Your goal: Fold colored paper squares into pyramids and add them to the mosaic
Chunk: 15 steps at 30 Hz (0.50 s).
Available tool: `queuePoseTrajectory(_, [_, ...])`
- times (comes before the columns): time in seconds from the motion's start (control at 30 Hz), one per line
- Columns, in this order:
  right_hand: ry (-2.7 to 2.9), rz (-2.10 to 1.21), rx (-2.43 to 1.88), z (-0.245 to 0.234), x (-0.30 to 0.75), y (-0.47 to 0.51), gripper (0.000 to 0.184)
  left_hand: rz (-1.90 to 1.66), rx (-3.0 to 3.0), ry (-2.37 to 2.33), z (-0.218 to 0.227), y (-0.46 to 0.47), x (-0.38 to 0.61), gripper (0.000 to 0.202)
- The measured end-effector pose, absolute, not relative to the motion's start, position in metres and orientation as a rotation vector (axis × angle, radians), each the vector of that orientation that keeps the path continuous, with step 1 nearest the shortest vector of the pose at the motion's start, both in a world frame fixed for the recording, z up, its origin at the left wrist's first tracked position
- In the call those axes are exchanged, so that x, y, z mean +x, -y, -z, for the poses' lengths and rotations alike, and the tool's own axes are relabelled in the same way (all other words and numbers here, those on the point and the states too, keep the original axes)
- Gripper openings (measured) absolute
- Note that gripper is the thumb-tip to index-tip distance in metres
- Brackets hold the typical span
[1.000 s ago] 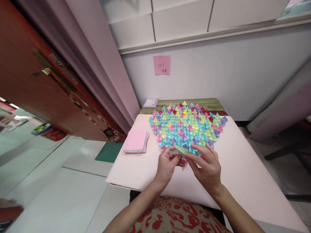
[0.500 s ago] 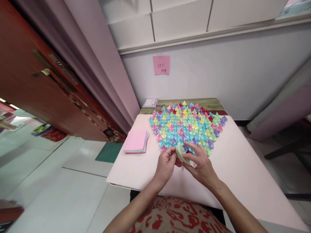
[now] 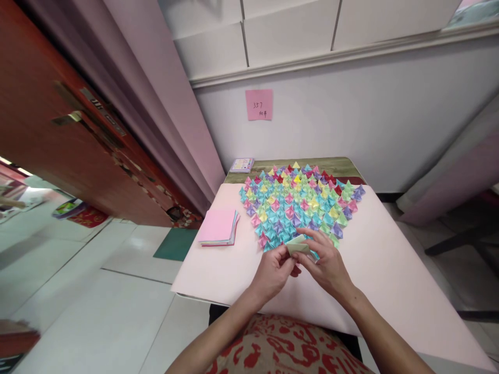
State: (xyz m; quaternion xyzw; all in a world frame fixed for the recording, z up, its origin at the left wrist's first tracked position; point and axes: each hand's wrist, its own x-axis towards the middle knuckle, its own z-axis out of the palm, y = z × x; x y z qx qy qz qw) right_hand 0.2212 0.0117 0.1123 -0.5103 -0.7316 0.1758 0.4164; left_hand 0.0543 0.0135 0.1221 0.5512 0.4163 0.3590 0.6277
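A pale green folded piece of paper (image 3: 299, 248) is held up between my two hands, just above the near edge of the origami. My left hand (image 3: 275, 270) pinches its left end between thumb and fingers. My right hand (image 3: 324, 259) grips the right end, thumb in front and fingers behind the upper edge. Beyond them lies a wide spread of small pointed origami pieces (image 3: 290, 202) in blue, green, pink, yellow, purple and red. Left of my hands sits a stack of square coloured paper (image 3: 218, 226) with a pink sheet on top.
The table (image 3: 390, 275) has a pale pink cover, with a wood-patterned strip at the back. A small stack of printed cards (image 3: 242, 165) rests at the far left corner. A pink note (image 3: 259, 105) hangs on the wall. A red-brown door (image 3: 86, 140) stands to the left.
The green paper has turned from an upright, opened shape to a flatter, level one and moved slightly right. My right thumb now presses on its front.
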Motion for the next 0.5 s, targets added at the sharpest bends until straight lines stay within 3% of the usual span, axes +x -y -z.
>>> queuePoseTrajectory(0.13, [1.575,-0.776,-1.273,-0.110,0.220,-0.013,0.017,-0.823,1.084,-0.958,-0.123,-0.014,0.056,0.031])
queuePoseTrajectory(0.3, [1.194,-1.199,-1.162,-0.100,0.218,-0.015,0.030,-0.831,0.919,-0.944,-0.128,-0.012,0.057,0.033])
queuePoseTrajectory(0.5, [1.277,-0.970,-1.214,-0.101,0.215,-0.012,0.022,-0.823,0.874,-0.953,-0.127,-0.012,0.059,0.041])
